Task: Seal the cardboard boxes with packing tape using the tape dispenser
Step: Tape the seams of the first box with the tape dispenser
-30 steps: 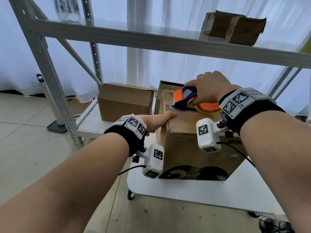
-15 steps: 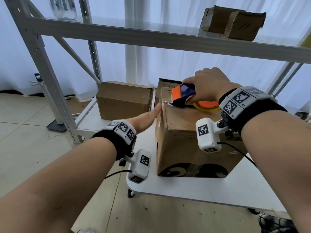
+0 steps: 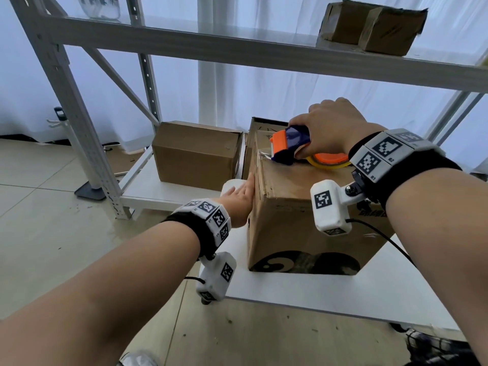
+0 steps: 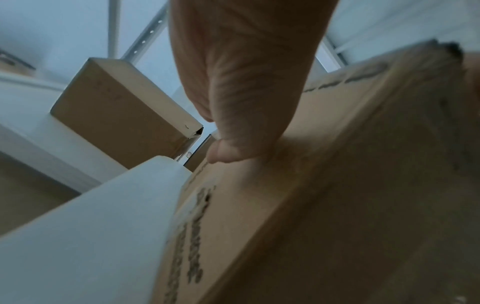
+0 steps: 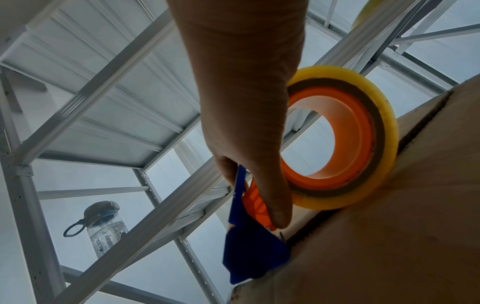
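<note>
Right hand point(image 3: 331, 128) grips tape dispenser point(image 3: 289, 145) at box point(image 3: 303, 207) edge; left hand point(image 3: 239, 199), fingers straight, should press tape flat against the side.

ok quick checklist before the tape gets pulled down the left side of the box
1. Right hand grips tape dispenser: ok.
2. Dispenser's front end at the top left edge of the cardboard box: ok.
3. Left hand flat against the box's left side, steadying it: ok.
4. Tape roll has tape left: ok.
5. Top seam fully covered by tape: cannot tell.
6. Left hand clear of the tape's downward path: not ok.
</note>
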Available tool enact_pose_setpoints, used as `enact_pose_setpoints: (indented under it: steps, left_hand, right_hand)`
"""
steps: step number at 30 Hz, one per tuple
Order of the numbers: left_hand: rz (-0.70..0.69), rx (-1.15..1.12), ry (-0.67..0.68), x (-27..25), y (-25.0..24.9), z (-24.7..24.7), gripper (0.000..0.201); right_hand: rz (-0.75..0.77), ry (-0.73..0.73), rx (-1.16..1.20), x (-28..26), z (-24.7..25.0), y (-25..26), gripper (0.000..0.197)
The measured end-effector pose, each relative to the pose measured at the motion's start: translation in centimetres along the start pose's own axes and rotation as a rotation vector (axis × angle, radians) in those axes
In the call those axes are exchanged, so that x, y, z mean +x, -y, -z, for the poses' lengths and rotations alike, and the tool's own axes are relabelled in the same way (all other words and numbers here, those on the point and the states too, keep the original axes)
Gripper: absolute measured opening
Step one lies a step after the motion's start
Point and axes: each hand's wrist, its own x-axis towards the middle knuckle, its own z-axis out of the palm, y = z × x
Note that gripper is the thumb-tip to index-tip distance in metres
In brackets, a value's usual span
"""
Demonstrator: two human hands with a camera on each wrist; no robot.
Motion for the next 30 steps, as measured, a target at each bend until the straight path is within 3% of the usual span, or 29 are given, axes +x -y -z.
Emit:
enact_pose_setpoints:
  steps: [3,8,11,15,17,19,22,23,24,26,28,30]
  left_hand:
    - [0.046,0.192,0.033,0.2,0.5,0.3,0.075]
    - [0.035,0.141,-0.215,0.6,-0.5,3.6,0.07]
    - [0.076,0.144,-0.112,0.5,-0.8,2.1,0.072]
    - [0.098,0.357,0.031,0.4,0.0,1.1,0.064]
    - [0.107,0.437,0.003,0.7,0.7,3.2,0.061]
    - [0.118,0.321,-0.15,0.8,1.2,6.0,0.057]
    - [0.098,-0.083,-0.399,0.1,0.5,9.5,0.043]
    - [0.078,-0.212,-0.421,-0.1,0.1,10.1,0.043]
    - [0.045,-0.34,-0.394,-0.3,-0.3,10.4,0.045]
    - [-0.003,-0.483,-0.202,-0.5,-1.3,10.3,0.062]
    - [0.036,-0.439,-0.001,-0.2,-2.0,9.6,0.091]
    - [0.091,-0.32,-0.012,0.5,-2.3,9.0,0.107]
  right_hand:
    - [0.003,-0.007,-0.002,-0.1,0.0,0.0,0.067]
    - [-0.003,-0.01,-0.006,-0.1,0.0,0.0,0.068]
    - [-0.009,0.0,-0.003,-0.1,0.1,0.0,0.069]
    - [-0.01,0.015,0.009,-0.1,0.1,0.0,0.071]
    - [-0.011,0.019,0.006,-0.1,0.1,0.0,0.071]
    - [-0.012,0.027,0.01,-0.2,0.2,0.1,0.071]
    - [-0.007,0.027,0.009,-0.3,0.1,0.1,0.069]
    - [-0.007,0.023,0.012,-0.3,0.2,0.0,0.067]
    - [-0.006,0.024,0.023,-0.3,0.1,-0.1,0.064]
    - [-0.001,0.019,0.043,-0.2,0.0,-0.3,0.06]
    - [0.01,0.024,0.044,0.0,0.1,-0.5,0.06]
    - [0.019,0.034,0.031,0.1,0.2,-0.7,0.062]
